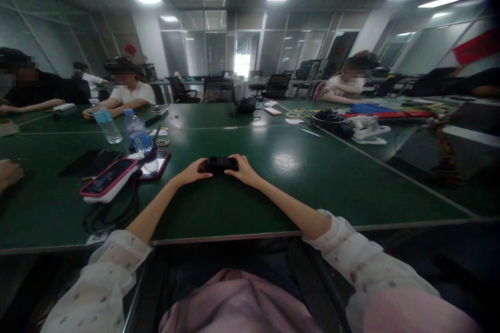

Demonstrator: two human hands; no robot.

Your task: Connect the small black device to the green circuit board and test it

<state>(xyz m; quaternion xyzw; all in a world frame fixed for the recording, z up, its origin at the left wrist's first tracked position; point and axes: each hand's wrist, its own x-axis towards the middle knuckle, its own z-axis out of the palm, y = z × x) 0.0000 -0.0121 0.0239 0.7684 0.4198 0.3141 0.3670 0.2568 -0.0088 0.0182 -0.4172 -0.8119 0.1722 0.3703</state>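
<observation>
A black smartphone [219, 165], turned sideways, is held just over the green table [234, 208] in front of me. My left hand [195, 172] grips its left end, fingers behind and thumb along the near edge. At the other end, my right hand [246, 170] is closed round it in the same way. Faint content shows on the dark screen, too small to read. To the left of my hands lies a phone in a red case [155, 164], beside a phone with a pink-red edge [110, 177] resting on something white.
Two water bottles [137, 132] stand at the left, near a roll of tape [162, 142]. Black cords [117, 213] lie by the near left edge. A pen [311, 133], a white stand [369, 130] and black cables [330, 118] are farther right. Several people sit around the table.
</observation>
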